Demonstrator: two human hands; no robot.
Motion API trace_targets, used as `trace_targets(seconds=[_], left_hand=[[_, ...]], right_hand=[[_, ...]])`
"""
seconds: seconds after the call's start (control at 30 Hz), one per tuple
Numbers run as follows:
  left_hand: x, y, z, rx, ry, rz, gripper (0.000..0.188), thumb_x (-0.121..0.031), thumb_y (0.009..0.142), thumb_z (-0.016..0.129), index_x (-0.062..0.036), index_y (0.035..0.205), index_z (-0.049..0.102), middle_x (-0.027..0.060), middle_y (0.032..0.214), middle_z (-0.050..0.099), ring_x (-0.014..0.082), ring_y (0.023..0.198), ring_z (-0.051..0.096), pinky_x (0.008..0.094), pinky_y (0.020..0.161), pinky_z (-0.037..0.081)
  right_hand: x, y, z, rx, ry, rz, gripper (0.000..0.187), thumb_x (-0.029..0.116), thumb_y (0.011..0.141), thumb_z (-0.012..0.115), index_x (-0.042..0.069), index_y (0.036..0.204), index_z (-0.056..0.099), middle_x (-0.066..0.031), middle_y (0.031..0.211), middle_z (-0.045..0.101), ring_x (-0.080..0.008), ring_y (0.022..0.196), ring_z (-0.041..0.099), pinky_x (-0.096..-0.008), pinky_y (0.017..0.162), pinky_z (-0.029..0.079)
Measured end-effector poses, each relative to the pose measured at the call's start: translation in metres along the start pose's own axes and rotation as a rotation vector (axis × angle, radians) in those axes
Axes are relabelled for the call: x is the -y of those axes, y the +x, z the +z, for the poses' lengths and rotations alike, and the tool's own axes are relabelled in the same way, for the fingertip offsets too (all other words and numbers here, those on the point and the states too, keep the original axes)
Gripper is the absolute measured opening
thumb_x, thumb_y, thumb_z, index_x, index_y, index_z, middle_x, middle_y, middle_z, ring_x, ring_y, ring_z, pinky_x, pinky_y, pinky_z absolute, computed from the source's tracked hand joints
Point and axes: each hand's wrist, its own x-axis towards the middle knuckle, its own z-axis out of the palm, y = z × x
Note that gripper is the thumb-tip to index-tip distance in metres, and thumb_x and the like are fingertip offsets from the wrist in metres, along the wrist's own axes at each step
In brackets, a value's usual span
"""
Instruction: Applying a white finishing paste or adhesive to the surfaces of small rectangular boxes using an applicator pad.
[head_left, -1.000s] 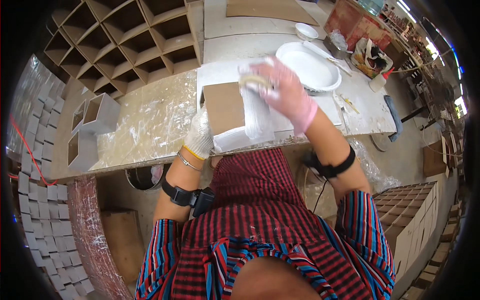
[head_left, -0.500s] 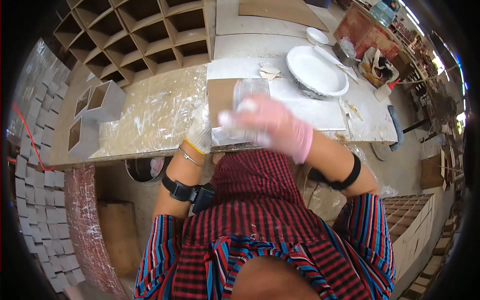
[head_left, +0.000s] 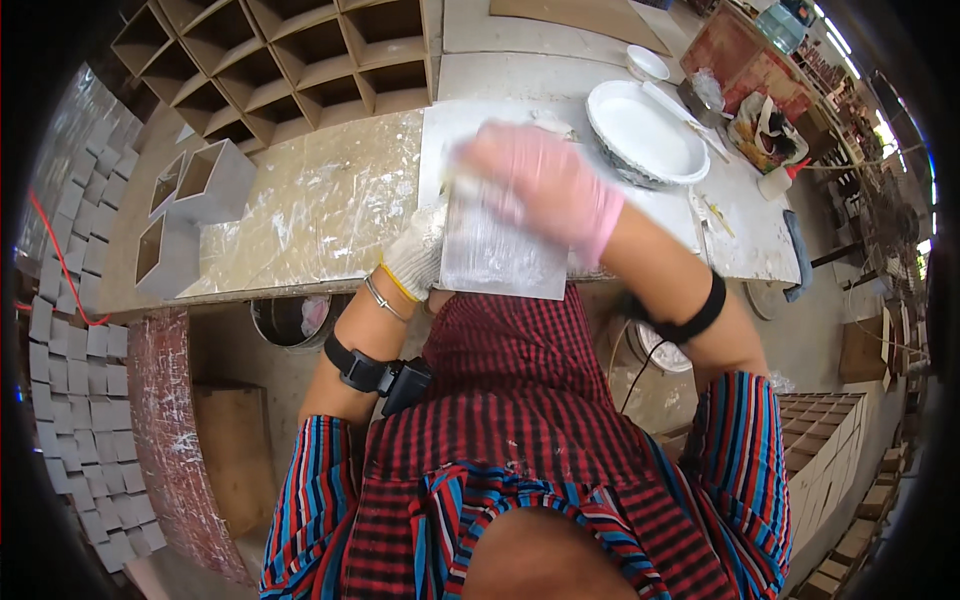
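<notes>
A box [head_left: 505, 255] with a streaky, wet-looking white face lies at the table's front edge, slightly overhanging it. My left hand [head_left: 425, 240], in a white knit glove with a yellow cuff, grips the box's left side; its fingertips are hidden. Over the far part of the same face is my right hand [head_left: 540, 185], in a pink glove and smeared by motion. Its fingers are curled, and what is under them is too blurred to make out. Beyond it, to the right, stands a wide round basin [head_left: 650, 135] of white coating, with a flat stick [head_left: 675, 108] across its rim.
Grey-white boxes [head_left: 215, 180] stand on the left of the table, before a compartmented rack [head_left: 300, 75]. Back right are a small white bowl [head_left: 648, 63], a red-capped bottle [head_left: 775, 182] and a blue cloth [head_left: 797, 255]. Many grey boxes [head_left: 85, 400] are stacked at far left.
My right hand has swept away from me, toward the far left. The box's white face now shows near the front edge, where a partly brown, partly white surface showed before.
</notes>
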Motion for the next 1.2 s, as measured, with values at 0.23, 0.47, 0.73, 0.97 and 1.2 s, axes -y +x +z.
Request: trace_targets(seconds=[0.23,0.47,0.73,0.97,1.2], left_hand=[[-0.006,0.006,-0.012,0.202,0.179,0.029,0.035,-0.019,0.089,0.049,-0.0015,0.119,0.048,0.0116,0.109,0.056,0.0204,0.097,0.056,0.032,0.08,0.05],[0.0,-0.012,0.041,-0.243,0.264,0.076,0.042,-0.026,0.089,0.051,-0.0021,0.123,0.046,0.011,0.111,0.056,0.0173,0.098,0.055,0.0296,0.081,0.048],[0.004,-0.009,0.013,-0.151,0.391,0.176,0.035,-0.027,0.092,0.043,-0.002,0.114,0.052,0.0107,0.106,0.059,0.0166,0.095,0.057,0.0299,0.082,0.047],[-0.003,-0.014,0.02,-0.124,-0.019,0.02,0.033,-0.022,0.088,0.052,-0.0035,0.114,0.052,0.0105,0.107,0.058,0.0179,0.093,0.057,0.0314,0.082,0.047],[0.0,-0.006,-0.009,0.117,0.39,0.164,0.037,-0.025,0.09,0.049,-0.0036,0.12,0.048,0.0096,0.109,0.057,0.0162,0.093,0.057,0.0298,0.079,0.048]], right_hand=[[0.031,0.004,-0.015,0.16,0.092,-0.061,0.036,0.011,0.074,0.059,0.007,0.109,0.051,-0.0126,0.087,0.056,-0.0283,0.079,0.059,-0.0367,0.068,0.049],[-0.019,0.011,-0.01,0.031,-0.068,0.135,0.031,0.018,0.079,0.061,0.004,0.105,0.054,-0.0133,0.097,0.059,-0.0304,0.088,0.059,-0.036,0.075,0.049],[-0.012,0.001,-0.011,-0.017,-0.109,0.09,0.033,0.016,0.076,0.062,0.006,0.106,0.054,-0.0121,0.097,0.059,-0.0285,0.091,0.058,-0.0351,0.078,0.049],[-0.013,-0.014,-0.007,-0.022,-0.145,0.101,0.027,0.025,0.082,0.058,0.006,0.1,0.057,-0.0128,0.102,0.059,-0.0301,0.092,0.058,-0.0362,0.079,0.048],[0.006,-0.001,-0.007,0.044,0.023,0.017,0.031,0.022,0.08,0.061,0.003,0.103,0.055,-0.014,0.1,0.06,-0.03,0.089,0.059,-0.0378,0.077,0.049]])
